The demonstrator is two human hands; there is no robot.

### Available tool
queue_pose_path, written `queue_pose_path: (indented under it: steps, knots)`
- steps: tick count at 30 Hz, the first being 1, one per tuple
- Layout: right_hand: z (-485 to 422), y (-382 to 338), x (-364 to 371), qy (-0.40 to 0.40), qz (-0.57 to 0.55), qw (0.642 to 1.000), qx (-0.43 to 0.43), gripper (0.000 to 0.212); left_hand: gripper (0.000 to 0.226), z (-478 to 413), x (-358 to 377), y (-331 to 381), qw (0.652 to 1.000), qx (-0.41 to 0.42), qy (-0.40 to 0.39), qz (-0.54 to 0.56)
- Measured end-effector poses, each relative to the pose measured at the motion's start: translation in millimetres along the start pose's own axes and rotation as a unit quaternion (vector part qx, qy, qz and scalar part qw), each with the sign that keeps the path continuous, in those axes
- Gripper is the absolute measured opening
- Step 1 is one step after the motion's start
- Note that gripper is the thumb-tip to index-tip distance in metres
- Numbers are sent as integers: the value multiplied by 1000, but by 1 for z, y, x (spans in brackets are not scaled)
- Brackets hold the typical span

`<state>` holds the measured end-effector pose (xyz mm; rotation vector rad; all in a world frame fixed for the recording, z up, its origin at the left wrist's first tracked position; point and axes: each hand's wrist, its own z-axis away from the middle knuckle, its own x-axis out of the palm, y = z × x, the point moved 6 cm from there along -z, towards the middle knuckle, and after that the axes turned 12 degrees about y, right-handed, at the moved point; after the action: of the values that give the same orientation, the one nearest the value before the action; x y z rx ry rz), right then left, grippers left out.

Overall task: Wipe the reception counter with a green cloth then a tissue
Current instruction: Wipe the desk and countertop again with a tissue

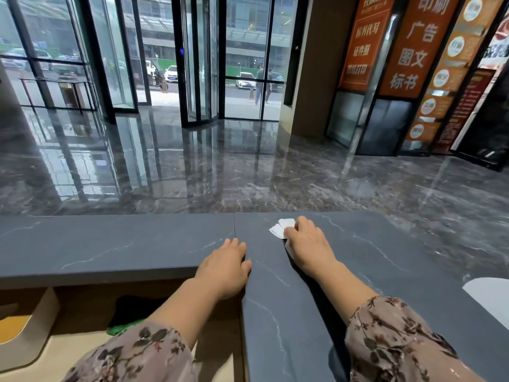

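The reception counter [115,244] is a dark grey stone slab with pale veins, running left to right and turning toward me on the right. My right hand [307,244] presses a folded white tissue [279,228] onto the counter near its far edge, fingers curled over the tissue. My left hand [224,264] rests flat on the counter at its inner corner, fingers straight, holding nothing. A bit of green cloth [118,329] shows on the lower desk beneath the counter, partly hidden by my left sleeve.
A white object [490,296] lies on the counter at the right edge of view. Below the counter is a lower wooden desk [71,351] with a dark item on it. Beyond the counter lie a glossy marble lobby floor and glass doors.
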<state>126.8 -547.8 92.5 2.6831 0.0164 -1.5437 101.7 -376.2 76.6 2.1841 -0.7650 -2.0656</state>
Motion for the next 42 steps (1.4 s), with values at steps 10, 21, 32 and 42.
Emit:
queue_pose_path:
  steps: [10, 21, 32, 42]
  knots:
    - [-35, -58, 36, -41, -163, 986, -2, 22, 50, -8, 4, 7, 996, -6, -40, -80]
    - [-42, -48, 24, -102, -74, 981, -148, 27, 60, -12, 8, 3, 994, -17, -66, -83]
    - [-16, 70, 10, -75, 100, 992, -33, 40, 52, -9, 7, 5, 991, -9, -80, -103]
    - [-23, 62, 21, -90, 3, 991, 100, 22, 54, -8, 10, 5, 992, 17, -63, -109]
